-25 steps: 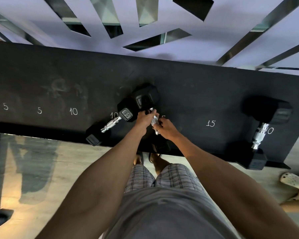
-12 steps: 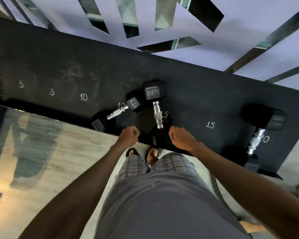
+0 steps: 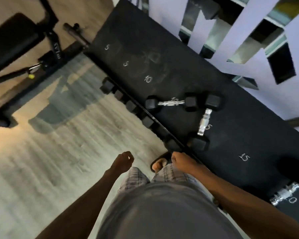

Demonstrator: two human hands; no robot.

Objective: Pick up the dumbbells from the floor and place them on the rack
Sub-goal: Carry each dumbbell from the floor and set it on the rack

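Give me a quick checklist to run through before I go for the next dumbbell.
1. The left hand is free: ok, curled, holding nothing.
2. The right hand is free: ok, curled, holding nothing.
3. The small dumbbell rests on the rack: ok, lying flat on top.
4. The larger dumbbell is safely back from the front edge: cannot tell, its near head sits close to that edge.
5. Open spot on the rack: ok, the 15 mark is bare.
6. Next dumbbell spotted on the floor: not ok, none shows in view.
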